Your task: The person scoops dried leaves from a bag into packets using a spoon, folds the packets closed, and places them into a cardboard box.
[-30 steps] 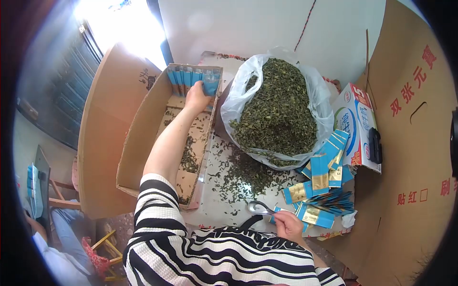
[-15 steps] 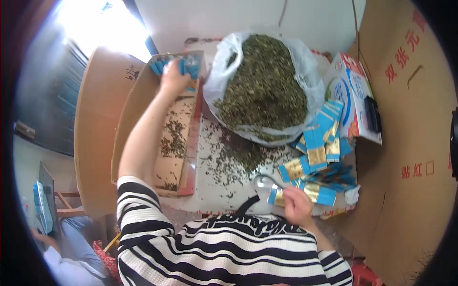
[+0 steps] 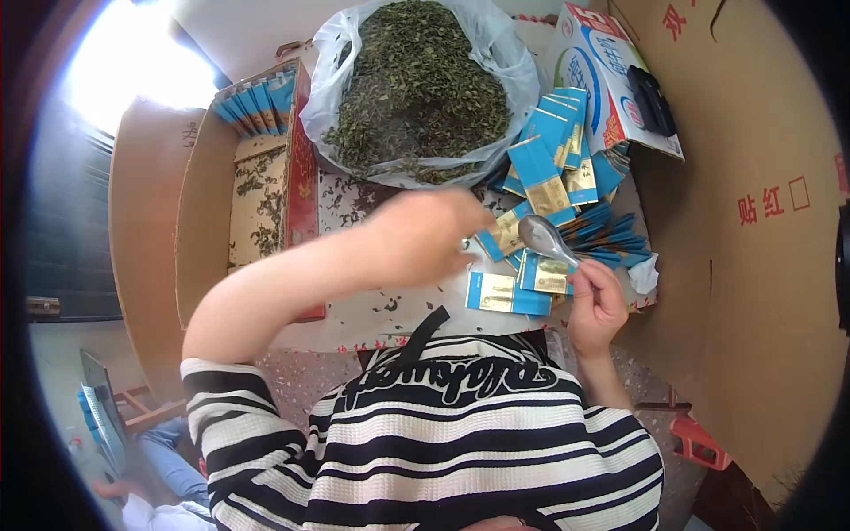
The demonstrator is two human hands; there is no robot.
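Note:
My right hand (image 3: 597, 308) is closed round the handle of a metal spoon (image 3: 538, 235), whose bowl points up and left over the packets. Blue and gold packets (image 3: 540, 177) lie in a loose heap around it, and one packet (image 3: 506, 294) lies flat at the near edge of the heap. My left hand (image 3: 429, 234) is over the table, just left of those packets, smeared by motion, so its fingers cannot be made out. Beyond it stands a white plastic bag (image 3: 332, 115) full of dried, dark green leaves (image 3: 425, 88).
At left a long cardboard box (image 3: 199, 212) has upright blue packets (image 3: 258, 104) at its far end and scattered leaves on its bottom. A printed carton (image 3: 611, 84) with a black object stands at back right. Cardboard walls flank both sides. Another person sits at lower left.
My left hand has left the packets in the long box and moved right and nearer. My right hand has shifted right and up with the spoon. The view has shifted too.

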